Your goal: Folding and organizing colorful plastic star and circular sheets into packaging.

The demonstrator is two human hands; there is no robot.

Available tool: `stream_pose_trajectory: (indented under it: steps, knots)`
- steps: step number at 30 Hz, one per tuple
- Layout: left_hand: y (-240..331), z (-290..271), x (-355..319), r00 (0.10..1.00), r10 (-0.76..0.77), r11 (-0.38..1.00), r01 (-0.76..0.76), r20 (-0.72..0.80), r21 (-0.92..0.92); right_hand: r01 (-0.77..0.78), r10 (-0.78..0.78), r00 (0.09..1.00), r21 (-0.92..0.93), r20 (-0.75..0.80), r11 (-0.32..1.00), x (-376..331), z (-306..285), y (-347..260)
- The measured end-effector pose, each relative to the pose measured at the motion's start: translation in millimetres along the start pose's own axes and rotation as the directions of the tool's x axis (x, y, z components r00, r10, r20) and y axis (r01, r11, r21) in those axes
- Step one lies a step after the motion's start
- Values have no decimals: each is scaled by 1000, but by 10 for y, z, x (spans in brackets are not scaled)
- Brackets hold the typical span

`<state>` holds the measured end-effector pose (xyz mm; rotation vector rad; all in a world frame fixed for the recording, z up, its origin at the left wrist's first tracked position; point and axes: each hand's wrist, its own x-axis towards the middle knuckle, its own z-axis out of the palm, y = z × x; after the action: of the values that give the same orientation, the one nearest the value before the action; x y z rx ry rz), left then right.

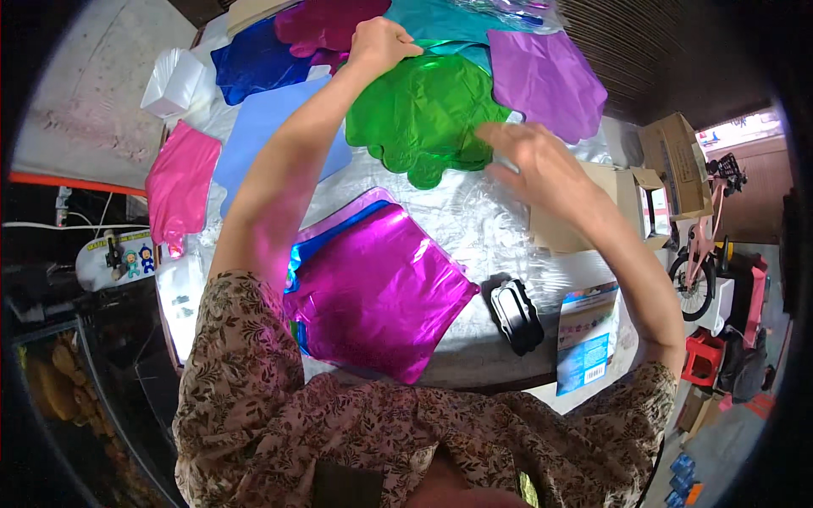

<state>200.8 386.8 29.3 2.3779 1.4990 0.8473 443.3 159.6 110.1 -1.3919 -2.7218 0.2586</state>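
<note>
A shiny green flat foil balloon point(423, 114) with a scalloped edge lies on the far middle of the table. My left hand point(381, 46) reaches to its upper edge, fingers pinched on the foil there. By its lower right edge hovers my right hand point(538, 161), slightly blurred, thumb and fingers apart with nothing in them. Around the green one lie flat foil pieces: teal point(449, 21), purple point(546, 80), light blue point(271, 127), dark blue point(258, 63) and crimson point(318, 30). Nearer me is a stack topped by a magenta foil balloon point(381, 292).
Clear plastic sheeting point(457, 220) covers the table. A black-and-white device point(517, 317) and a blue-and-white packet point(584, 339) sit at the near right. Cardboard point(559, 216) and an open box point(677, 165) stand right. Pink foil point(182, 182) and a white container point(172, 83) are left.
</note>
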Motion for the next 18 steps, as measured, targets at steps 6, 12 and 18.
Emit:
stream_pose_trajectory:
  steps: [6, 12, 18]
  knots:
    - [129, -59, 134, 973, -189, 974, 202, 131, -98, 99, -78, 892, 24, -446, 995, 1003, 469, 677]
    - [44, -290, 292, 944, -217, 892, 295, 247, -342, -62, 41, 977, -91, -211, 994, 1607, 579, 837]
    - [439, -498, 332, 1000, -8, 973, 12, 18, -232, -254, 244, 942, -14, -229, 967, 2011, 623, 909]
